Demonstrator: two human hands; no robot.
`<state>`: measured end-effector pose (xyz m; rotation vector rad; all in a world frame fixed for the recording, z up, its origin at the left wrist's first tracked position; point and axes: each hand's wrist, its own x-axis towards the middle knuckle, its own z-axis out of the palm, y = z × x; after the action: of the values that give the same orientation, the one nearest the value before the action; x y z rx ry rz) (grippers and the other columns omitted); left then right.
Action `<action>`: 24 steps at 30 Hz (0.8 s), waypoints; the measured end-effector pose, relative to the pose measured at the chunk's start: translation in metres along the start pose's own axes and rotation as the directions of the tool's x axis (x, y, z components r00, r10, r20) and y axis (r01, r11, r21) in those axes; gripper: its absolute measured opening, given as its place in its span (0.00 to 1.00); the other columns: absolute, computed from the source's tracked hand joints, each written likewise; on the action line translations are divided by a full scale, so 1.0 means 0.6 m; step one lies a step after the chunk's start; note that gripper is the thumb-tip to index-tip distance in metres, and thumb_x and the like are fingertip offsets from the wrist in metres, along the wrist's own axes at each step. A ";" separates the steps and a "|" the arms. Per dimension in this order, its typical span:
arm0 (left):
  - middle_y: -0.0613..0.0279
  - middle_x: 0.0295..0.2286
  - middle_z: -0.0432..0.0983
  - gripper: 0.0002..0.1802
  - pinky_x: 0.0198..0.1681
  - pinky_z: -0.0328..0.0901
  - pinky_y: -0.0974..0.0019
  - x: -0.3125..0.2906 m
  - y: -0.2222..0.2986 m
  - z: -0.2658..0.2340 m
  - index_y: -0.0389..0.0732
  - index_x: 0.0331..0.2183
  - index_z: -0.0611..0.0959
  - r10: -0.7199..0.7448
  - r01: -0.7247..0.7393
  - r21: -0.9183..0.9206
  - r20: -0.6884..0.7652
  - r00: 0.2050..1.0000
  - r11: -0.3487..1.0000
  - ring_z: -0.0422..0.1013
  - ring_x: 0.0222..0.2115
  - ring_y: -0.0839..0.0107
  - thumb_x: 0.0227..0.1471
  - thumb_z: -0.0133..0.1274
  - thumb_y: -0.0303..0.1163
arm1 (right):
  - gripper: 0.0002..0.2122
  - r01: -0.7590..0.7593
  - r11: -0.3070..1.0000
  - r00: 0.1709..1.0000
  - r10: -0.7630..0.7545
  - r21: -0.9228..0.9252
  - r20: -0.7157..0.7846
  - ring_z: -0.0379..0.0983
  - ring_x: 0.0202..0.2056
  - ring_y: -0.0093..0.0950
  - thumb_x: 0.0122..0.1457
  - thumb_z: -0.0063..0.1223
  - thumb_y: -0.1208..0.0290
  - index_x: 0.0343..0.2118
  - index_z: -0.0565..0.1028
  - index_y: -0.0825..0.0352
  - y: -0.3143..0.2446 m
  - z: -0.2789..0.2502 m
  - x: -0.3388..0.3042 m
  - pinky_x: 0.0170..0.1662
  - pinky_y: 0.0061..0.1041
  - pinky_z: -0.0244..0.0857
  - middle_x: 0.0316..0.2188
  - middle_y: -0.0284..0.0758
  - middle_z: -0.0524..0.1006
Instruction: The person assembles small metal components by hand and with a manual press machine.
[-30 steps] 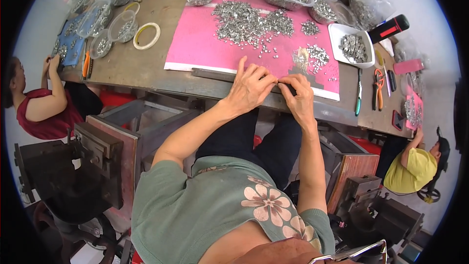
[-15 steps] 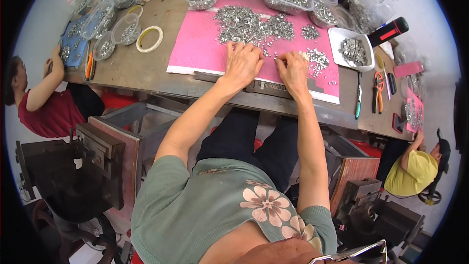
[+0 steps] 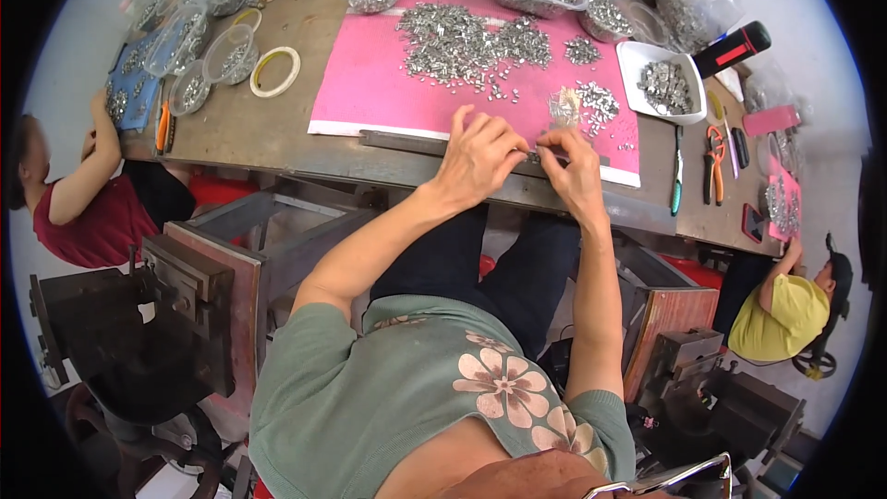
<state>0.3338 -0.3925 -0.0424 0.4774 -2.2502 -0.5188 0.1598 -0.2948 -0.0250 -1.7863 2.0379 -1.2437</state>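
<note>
My left hand [image 3: 480, 159] and my right hand [image 3: 574, 169] meet at the near edge of a pink mat [image 3: 370, 83]. On each, thumb and forefinger are pinched together, the two pinches almost touching. What they hold is too small and too covered to make out. Below them lies a dark metal bar [image 3: 399, 142], partly hidden by my left hand. Beyond the fingers spreads a large pile of small silvery metal pieces [image 3: 443, 42]. A smaller heap of shiny pieces [image 3: 597, 105] sits past my right hand, beside a small clear bag [image 3: 564, 106].
A white tray of metal parts [image 3: 688, 113] stands to the right, near orange-handled pliers [image 3: 714, 164] and a toothbrush-like tool [image 3: 678, 171]. Plastic tubs [image 3: 540, 2] line the back. Tape rolls [image 3: 275, 72] lie left. Co-workers sit at both sides [image 3: 92, 217] [image 3: 781, 319].
Both hands have drawn back from the pile to the mat's near edge and come closer together. The small clear bag, formerly mostly covered by my right hand, now shows.
</note>
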 end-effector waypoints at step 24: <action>0.63 0.31 0.75 0.07 0.52 0.54 0.48 0.079 -0.107 0.023 0.46 0.32 0.84 0.057 -0.050 0.247 -0.022 0.998 0.968 0.69 0.40 0.62 0.49 0.64 0.36 | 0.04 0.128 0.979 0.971 -0.157 -0.158 -0.182 0.74 0.37 0.39 0.55 0.60 0.79 0.34 0.81 0.67 0.019 0.034 0.042 0.43 0.36 0.65 0.32 0.38 0.77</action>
<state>0.3045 -0.4671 -0.0551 0.5434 -2.3037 -0.2036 0.1565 -0.3275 -0.0360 -1.9795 2.1890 -1.3924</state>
